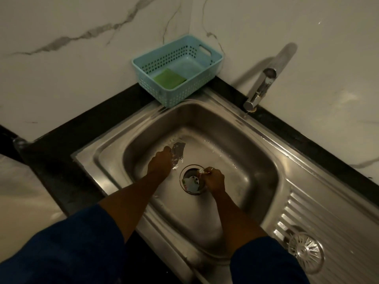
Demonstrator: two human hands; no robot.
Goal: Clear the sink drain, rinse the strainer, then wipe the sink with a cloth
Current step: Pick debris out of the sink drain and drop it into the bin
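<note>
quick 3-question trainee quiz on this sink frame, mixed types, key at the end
1. True or false: the strainer sits in the drain.
2. What lies in the blue basket? A) green scrub pad B) bar of soap C) glass
3. Which hand is picking scraps at the drain opening, and what is in the other hand's grip?

Key:
1. False: it lies on the ribbed drainboard, out of the drain.
2. A: the green scrub pad.
3. The right hand pinches a pale scrap at the drain; the left hand holds a crumpled silvery scrap on the basin floor.
</note>
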